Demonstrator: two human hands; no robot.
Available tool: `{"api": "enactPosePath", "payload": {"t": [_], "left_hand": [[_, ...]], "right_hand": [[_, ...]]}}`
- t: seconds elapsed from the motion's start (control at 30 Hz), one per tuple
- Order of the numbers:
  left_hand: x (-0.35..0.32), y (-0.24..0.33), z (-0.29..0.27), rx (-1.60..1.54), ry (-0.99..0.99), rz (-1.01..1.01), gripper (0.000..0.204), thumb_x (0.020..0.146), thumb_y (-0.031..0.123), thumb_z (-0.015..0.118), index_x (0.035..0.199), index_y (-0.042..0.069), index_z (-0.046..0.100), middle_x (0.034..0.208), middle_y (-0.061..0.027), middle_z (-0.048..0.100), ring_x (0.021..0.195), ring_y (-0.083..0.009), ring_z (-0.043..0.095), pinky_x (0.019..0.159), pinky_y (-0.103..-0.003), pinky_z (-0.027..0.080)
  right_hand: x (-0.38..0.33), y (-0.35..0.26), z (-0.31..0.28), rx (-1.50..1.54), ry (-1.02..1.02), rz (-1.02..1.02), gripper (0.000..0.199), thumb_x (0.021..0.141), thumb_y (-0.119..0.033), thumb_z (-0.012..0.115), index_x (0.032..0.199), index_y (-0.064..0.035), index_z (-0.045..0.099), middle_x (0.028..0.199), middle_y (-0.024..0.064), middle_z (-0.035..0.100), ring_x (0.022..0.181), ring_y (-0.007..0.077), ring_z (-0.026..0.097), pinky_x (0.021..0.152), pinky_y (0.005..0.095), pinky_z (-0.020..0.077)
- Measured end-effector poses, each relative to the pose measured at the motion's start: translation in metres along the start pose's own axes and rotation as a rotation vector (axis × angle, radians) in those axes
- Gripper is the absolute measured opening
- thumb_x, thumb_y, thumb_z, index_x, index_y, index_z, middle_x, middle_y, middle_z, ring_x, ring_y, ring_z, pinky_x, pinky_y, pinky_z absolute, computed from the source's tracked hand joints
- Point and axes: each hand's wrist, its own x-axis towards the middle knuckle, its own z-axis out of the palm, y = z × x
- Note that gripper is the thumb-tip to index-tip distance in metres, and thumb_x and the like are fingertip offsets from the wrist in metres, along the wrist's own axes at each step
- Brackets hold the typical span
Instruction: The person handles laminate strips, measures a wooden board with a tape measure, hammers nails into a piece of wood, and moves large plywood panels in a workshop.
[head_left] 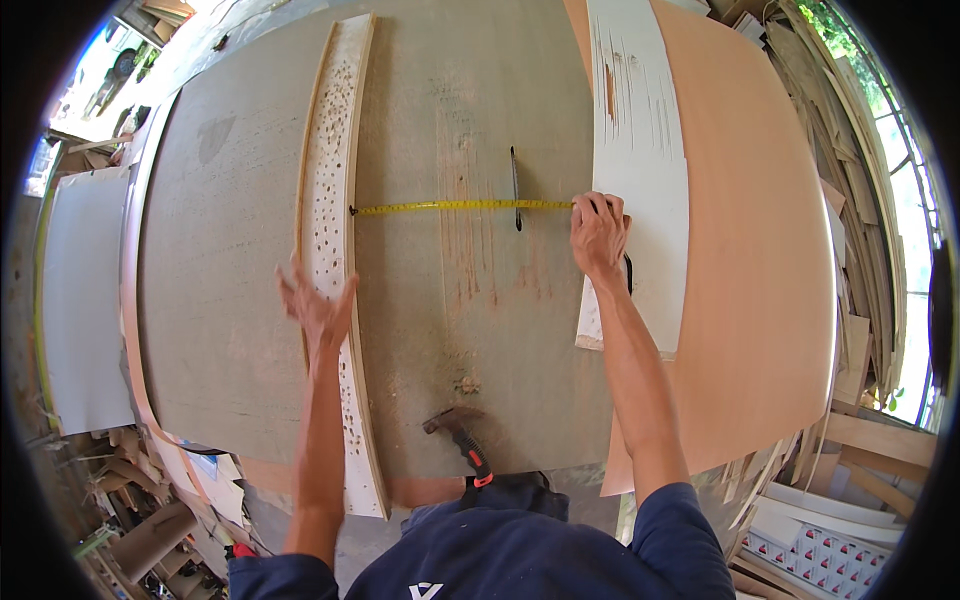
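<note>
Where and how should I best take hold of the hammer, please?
I would take the hammer by its black-and-red handle, coming from above on the near side: that long, slim part points back toward you, uncovered, while the head lies farther off, leftward.

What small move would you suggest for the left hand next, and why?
Perhaps slide the left hand up the strip to steady the tape: its left end sits at the strip's edge with no hand on it, while the right hand holds the other end.
</note>
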Motion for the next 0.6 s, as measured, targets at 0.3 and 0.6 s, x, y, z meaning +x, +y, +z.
{"api": "enactPosePath", "payload": {"t": [0.3, 0.6], "left_hand": [[-0.173, -0.068, -0.050, 0.029, -0.074, -0.235, 0.120, 0.056, 0.034, 0.088, 0.150, 0.007, 0.018, 0.141, -0.0252, 0.034, 0.136, -0.0434, 0.024, 0.112, -0.056, 0.019], [-0.172, -0.070, -0.045, -0.010, 0.035, -0.178, 0.109, 0.054, 0.022, 0.083, 0.146, 0.003, 0.028, 0.129, -0.0202, 0.043, 0.123, -0.0386, 0.037, 0.109, -0.052, 0.024]], "right_hand": [[0.003, -0.001, 0.004, 0.027, 0.016, -0.027, 0.016, 0.085, -0.012, 0.064, 0.100, -0.0120, 0.066, 0.111, 0.0008, 0.061, 0.110, 0.0246, 0.047, 0.083, 0.0446, 0.0386], [0.003, 0.003, 0.001, 0.049, -0.014, -0.028, 0.016, 0.086, -0.013, 0.062, 0.101, -0.0119, 0.066, 0.111, 0.0011, 0.061, 0.110, 0.0247, 0.046, 0.083, 0.0444, 0.0386]]}}
